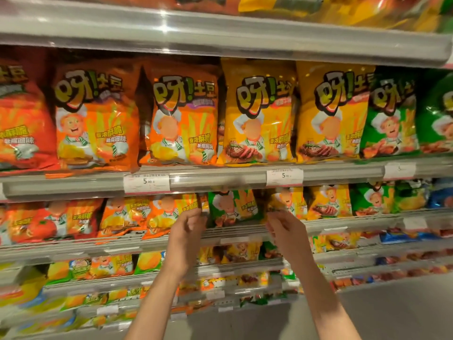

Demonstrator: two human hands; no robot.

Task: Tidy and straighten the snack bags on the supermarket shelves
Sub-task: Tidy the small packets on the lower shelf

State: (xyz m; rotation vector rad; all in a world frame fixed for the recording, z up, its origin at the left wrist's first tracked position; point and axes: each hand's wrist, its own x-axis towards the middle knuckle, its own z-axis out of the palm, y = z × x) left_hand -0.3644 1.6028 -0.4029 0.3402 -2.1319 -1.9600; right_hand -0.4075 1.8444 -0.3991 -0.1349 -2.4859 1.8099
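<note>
Near the middle of the frame, the left hand [190, 223] and right hand [282, 223] are pinching the sides of a green snack bag [232, 207]. Pulling too hard could be knocking neighbour bags off the shelf edge [232, 233].

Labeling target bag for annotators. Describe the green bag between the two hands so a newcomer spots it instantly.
Find the shelf rail with the two 5.90 price tags; look at the row just below it. Between the left hand and right hand stands the green bag. It is the lone green one there, flanked by orange and yellow bags.
</note>
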